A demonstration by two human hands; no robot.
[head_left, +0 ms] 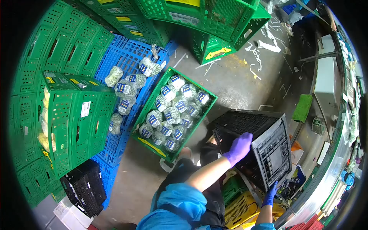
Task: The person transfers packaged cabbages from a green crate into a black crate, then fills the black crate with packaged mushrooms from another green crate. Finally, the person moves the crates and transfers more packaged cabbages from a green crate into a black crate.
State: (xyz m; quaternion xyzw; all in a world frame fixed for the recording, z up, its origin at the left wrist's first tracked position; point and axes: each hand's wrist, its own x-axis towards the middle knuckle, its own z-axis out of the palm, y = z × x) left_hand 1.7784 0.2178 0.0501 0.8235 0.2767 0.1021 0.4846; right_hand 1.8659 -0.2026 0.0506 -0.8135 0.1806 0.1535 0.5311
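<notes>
A black plastic crate [255, 142] is tilted on its side at the right of my legs. My left hand [239, 147], in a purple glove, grips its upper rim. Lower down, my right hand [270, 194], also gloved in purple, holds the crate's bottom corner. Beside my feet stands a green crate [197, 131] holding several netted, pale green round vegetables [171, 115] with blue labels. More netted vegetables [125, 87] lie on the blue pallet [115, 147].
Green crates [76, 126] are stacked at the left, others [199, 19] at the top. A black crate [86, 188] stands lower left. Yellow crates [241, 209] sit under my right arm. A metal-edged bench [326, 172] runs along the right. Strips litter the floor; another person's hand [332, 25] shows top right.
</notes>
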